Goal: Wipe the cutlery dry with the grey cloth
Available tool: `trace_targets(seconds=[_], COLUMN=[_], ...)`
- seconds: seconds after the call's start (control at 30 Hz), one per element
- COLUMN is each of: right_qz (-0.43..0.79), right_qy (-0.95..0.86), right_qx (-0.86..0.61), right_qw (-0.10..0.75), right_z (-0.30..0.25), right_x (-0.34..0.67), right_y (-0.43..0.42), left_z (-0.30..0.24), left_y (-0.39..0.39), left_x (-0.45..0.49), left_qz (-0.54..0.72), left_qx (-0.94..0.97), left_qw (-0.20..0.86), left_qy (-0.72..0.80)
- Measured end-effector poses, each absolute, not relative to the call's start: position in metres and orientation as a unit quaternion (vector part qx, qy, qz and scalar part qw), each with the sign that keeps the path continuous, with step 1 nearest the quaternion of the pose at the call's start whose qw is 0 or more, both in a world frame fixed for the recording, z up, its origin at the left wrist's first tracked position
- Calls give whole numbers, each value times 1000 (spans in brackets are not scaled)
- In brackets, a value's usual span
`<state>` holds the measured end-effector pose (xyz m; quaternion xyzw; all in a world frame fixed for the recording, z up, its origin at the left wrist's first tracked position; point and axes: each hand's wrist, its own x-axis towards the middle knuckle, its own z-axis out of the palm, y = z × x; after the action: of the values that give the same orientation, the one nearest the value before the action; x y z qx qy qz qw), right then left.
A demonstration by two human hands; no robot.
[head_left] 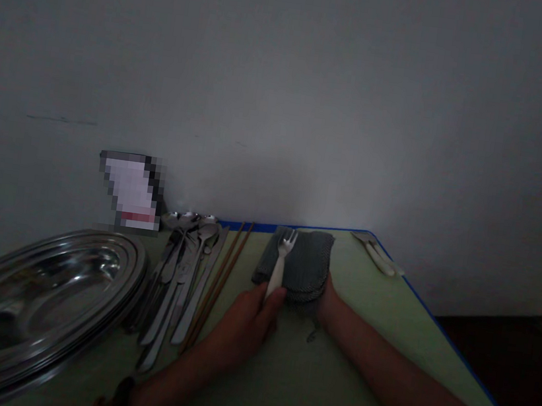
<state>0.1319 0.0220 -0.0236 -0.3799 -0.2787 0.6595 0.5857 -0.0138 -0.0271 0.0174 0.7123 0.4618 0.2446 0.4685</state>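
Note:
My left hand pinches the white handle of a small fork, whose metal tines lie on top of a folded grey cloth. My right hand grips the near right edge of that cloth, its fingers tucked under the fabric. Both rest on a pale green table with a blue edge.
Left of the cloth lie wooden chopsticks and several metal spoons and knives. A stack of steel oval platters sits at the near left. Two white-handled utensils lie at the far right corner. A wall stands right behind the table.

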Motion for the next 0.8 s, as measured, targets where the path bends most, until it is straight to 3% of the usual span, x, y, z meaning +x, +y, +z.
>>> trace_targets(seconds=[0.17,0.37,0.8], right_qz=[688,680,535], right_qy=[-195,-306,-392], right_qx=[-383,-317,-460], right_qw=[585,586,590], right_z=[-14,1,-20], right_x=[126,119,128], right_y=[19,12,23], left_z=[18,18,16], left_y=[-26,-28,-28], left_x=[-12,-12,-18], left_qz=[226,209,180], left_qx=[709,768,810], left_qw=[465,393,388], left_qy=[479,460,401])
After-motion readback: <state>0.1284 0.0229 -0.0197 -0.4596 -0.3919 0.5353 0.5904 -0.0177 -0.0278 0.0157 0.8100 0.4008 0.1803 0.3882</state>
